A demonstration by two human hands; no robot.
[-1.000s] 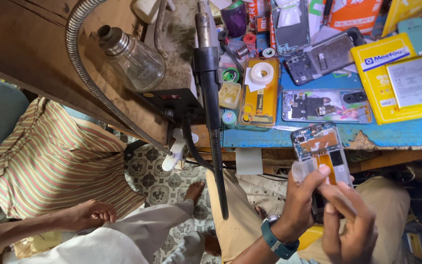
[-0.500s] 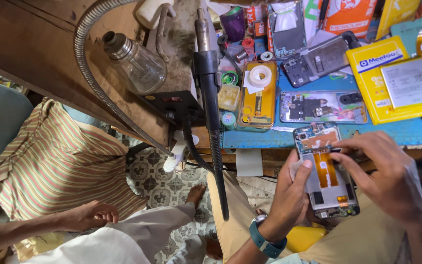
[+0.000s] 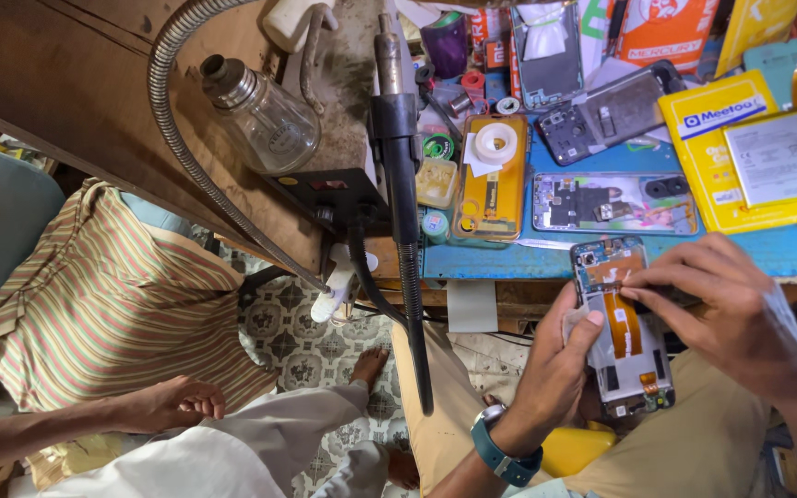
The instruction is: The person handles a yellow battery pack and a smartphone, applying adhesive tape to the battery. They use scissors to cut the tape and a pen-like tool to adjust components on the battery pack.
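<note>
- At far left, a striped cloth (image 3: 113, 304) is seen draped over a seat; another person's hand (image 3: 177, 404) is rested below it, fingers loosely curled, nothing held.
- A glass bottle (image 3: 265, 115) is laid on its side on the brown wooden surface (image 3: 57, 101), with a ribbed metal hose (image 3: 191, 157) curved around it.
- A black-handled hot-air tool (image 3: 400, 175) is hung down over the bench edge, its cable trailed toward the floor.
- On the blue mat (image 3: 509, 263), a yellow-backed phone (image 3: 491, 180) is noted, a roll of white tape (image 3: 495, 143) lying on it; just right, an opened phone chassis (image 3: 615, 201) is laid flat.
- The left hand (image 3: 555, 373), a blue watch (image 3: 500, 452) on its wrist, is wrapped around the left edge of the opened phone (image 3: 624, 355), thumb pressed on its face. The phone is held over the lap, just below the bench edge.
- The right hand (image 3: 726, 318) is placed over the phone's upper part, fingertips (image 3: 634, 290) drawn together at the orange flex cable (image 3: 622, 323); whether something is pinched cannot be told.
- A yellow box (image 3: 740, 148) is seen at right on the mat.
</note>
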